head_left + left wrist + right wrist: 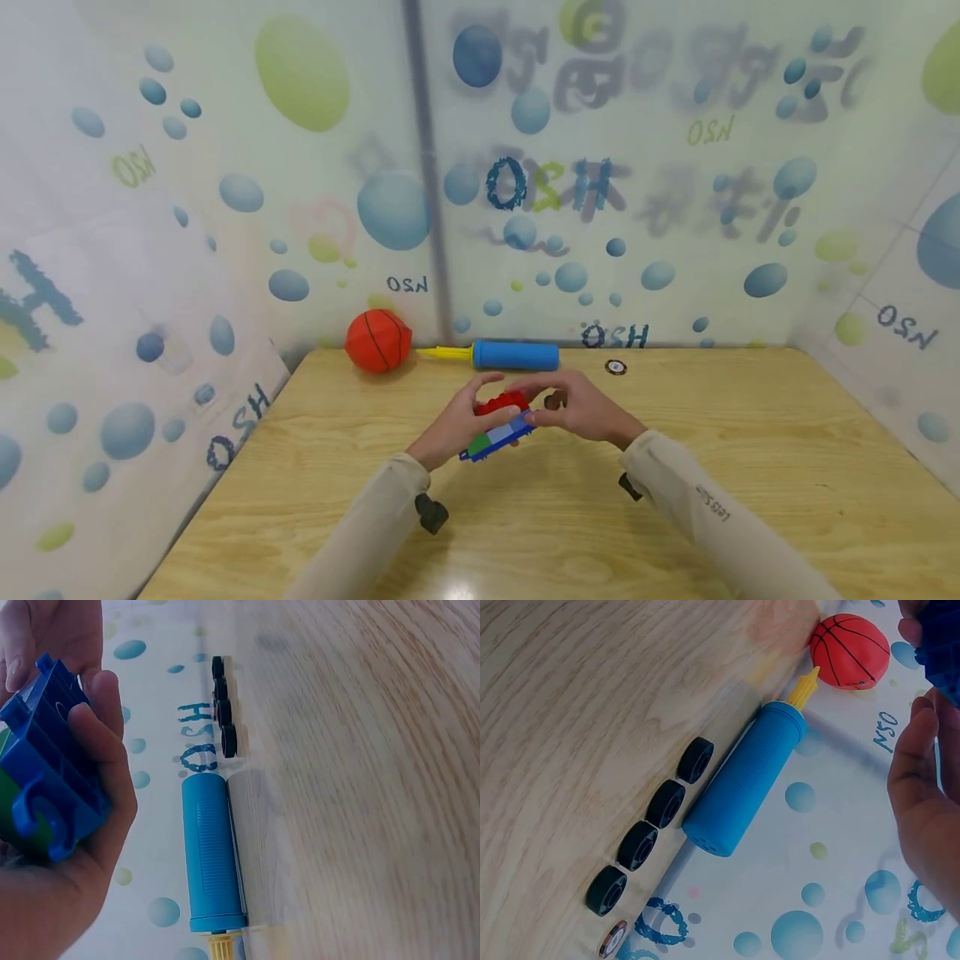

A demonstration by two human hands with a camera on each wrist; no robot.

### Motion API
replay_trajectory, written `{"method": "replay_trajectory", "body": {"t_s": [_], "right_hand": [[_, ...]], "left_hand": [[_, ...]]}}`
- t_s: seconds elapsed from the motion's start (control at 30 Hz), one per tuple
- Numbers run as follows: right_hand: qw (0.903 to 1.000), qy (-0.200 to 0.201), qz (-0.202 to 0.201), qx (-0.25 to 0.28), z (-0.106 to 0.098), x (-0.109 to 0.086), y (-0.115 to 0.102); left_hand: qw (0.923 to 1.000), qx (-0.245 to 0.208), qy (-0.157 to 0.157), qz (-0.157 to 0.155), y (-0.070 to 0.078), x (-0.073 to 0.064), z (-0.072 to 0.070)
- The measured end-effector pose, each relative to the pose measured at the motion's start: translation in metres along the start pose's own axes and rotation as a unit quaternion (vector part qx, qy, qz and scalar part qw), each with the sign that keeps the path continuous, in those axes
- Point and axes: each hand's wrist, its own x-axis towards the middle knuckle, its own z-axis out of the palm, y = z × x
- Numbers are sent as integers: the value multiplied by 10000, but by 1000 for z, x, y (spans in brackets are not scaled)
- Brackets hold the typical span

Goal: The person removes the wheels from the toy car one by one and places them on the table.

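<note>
My left hand (457, 425) grips a toy built of bricks (498, 434) above the table, its fingers curled round the blue base (52, 757). The toy has red studded bricks (504, 403) on top and green and light blue bricks along its side. A curved blue hook (41, 821) stands out at one end in the left wrist view. From the other end my right hand (581, 408) pinches the toy with thumb and fingers; its exact contact is partly hidden. Several black wheels (651, 825) stand in a row on the table, mostly hidden behind my right hand in the head view.
A blue hand pump (517, 356) with a yellow nozzle lies along the table's back edge. To its left sits a red ball (377, 342) with black lines; to its right lies a small round chip (616, 367). Patterned curtains enclose the wooden table (337, 533).
</note>
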Motion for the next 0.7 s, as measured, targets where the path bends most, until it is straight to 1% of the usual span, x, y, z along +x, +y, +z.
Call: {"method": "replay_trajectory", "body": {"t_s": [0.13, 0.23, 0.33, 0.47, 0.53, 0.6, 0.7], "right_hand": [[10000, 18, 24, 28, -1, -1, 2], [9998, 163, 59, 105, -2, -3, 5], [9985, 405, 159, 330, -4, -6, 11], [9956, 681, 283, 577, -5, -8, 18], [9944, 794, 326, 615, -6, -9, 21], [9932, 917, 363, 624, -6, -10, 21], [9914, 1076, 365, 653, -6, -11, 21]], "left_hand": [[9996, 110, -185, 182, -2, 2, 0], [9986, 32, -355, 397, -5, 4, -2], [9972, -189, -433, 583, -8, 4, -5], [9949, -584, -281, 768, -10, 0, -8], [9931, -751, -163, 891, -11, -2, -9], [9910, -882, -51, 1010, -12, -3, -10], [9886, -959, 105, 1151, -12, -5, -10]]}}
